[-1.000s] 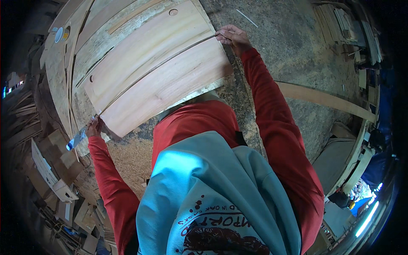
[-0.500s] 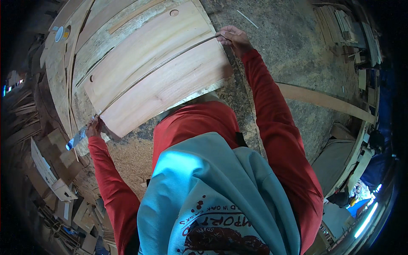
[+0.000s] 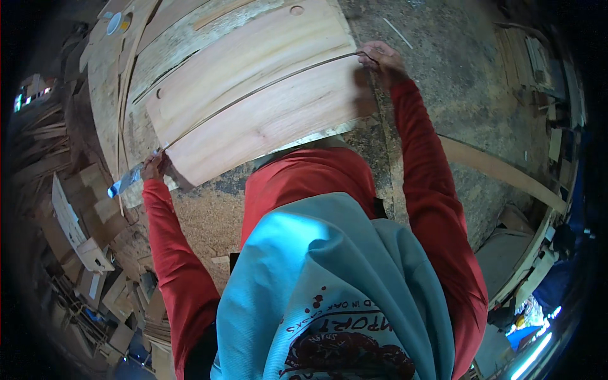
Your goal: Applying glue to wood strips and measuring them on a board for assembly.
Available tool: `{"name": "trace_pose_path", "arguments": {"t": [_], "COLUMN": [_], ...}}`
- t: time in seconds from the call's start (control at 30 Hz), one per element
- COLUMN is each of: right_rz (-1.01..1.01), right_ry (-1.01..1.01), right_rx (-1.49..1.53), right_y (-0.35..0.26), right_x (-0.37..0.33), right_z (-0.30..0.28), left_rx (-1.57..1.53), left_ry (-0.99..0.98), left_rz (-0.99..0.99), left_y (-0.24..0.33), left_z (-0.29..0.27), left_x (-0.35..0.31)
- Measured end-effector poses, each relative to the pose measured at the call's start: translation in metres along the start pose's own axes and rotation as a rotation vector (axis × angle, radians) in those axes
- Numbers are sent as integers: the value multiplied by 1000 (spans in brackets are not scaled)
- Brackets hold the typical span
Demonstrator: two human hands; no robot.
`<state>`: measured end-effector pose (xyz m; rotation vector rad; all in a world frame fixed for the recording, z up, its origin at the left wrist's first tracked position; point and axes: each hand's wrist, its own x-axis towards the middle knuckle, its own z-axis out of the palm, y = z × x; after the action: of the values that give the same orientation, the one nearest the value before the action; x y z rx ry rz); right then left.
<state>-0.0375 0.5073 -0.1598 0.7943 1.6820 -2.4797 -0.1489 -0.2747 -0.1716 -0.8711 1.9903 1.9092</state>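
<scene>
A pale wooden panel [image 3: 253,139] with round holes near its far corners lies on the worktable in front of me. Across it, from lower left to upper right, runs a long thin brown strip [image 3: 253,94], slightly bowed. My left hand [image 3: 153,166] pinches the strip's near-left end at the panel's left edge. At the panel's right edge, my right hand [image 3: 382,62] grips the other end between thumb and fingers. Close beside my left hand lies a clear plastic bottle [image 3: 128,181] with a blue cap.
More thin strips [image 3: 123,107] and a white cup [image 3: 114,24] are on the table's left part. Wood offcuts [image 3: 79,221] are piled at the left. Sawdust [image 3: 206,221] covers the floor near me. A long board [image 3: 500,168] extends to the right, with stacked wood [image 3: 535,63] beyond.
The whole view has shifted, so the table and panel appear farther right. Both hands keep hold of the strip's ends, and the strip looks a little more bowed.
</scene>
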Motion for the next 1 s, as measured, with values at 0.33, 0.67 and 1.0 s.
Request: {"name": "trace_pose_path", "arguments": {"t": [0.33, 0.67, 1.0], "right_rz": [39, 41, 55], "right_ry": [-77, 71, 66], "right_rx": [-32, 4, -20], "right_y": [11, 2, -2], "right_x": [16, 7, 0], "right_z": [-43, -26, -19], "left_rx": [-41, 69, 93], "left_ry": [54, 26, 90], "left_rz": [47, -68, -21], "left_y": [0, 33, 30], "left_z": [26, 62, 61], "left_x": [-15, -34, -34]}}
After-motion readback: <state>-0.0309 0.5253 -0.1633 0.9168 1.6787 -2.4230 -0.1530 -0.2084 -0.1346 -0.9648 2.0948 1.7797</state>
